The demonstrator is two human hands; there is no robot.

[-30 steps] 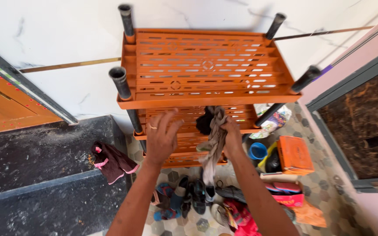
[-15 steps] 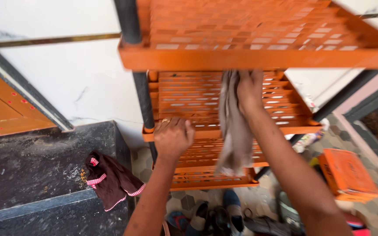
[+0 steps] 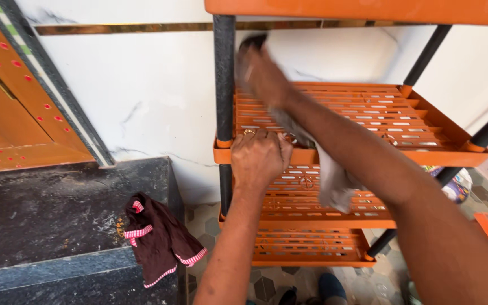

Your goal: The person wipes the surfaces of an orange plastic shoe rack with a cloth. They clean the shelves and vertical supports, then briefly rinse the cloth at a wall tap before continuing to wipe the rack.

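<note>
Since the earlier frame my view comes lower and closer to the orange rack [image 3: 425,121], and my right hand [image 3: 261,73] is now up at the back left corner of the second shelf instead of near the front edge; my left hand keeps its hold on the front.

At the far left stands a wooden door frame [image 3: 7,113], and below it a dark stone step [image 3: 46,209]. On the right edge of this step lies a maroon cloth with pink striped trim [image 3: 159,240], half hanging over the edge, well apart from both hands.

My left hand [image 3: 260,158] is at the front left corner of the second shelf, just beside the black post [image 3: 224,85]. Its fingers [image 3: 272,148] are curled and pressed together over the front rim, with a ring on one of them. I judge this grip is there to keep the light rack steady while the other hand works.

My right hand is blurred by motion. Its fingers seem closed on a grey rag [image 3: 334,181], but how tight I cannot tell. This rag passes under my forearm and hangs down over the front edge of the shelf, in front of the third shelf, because only one end of it is held.
</note>
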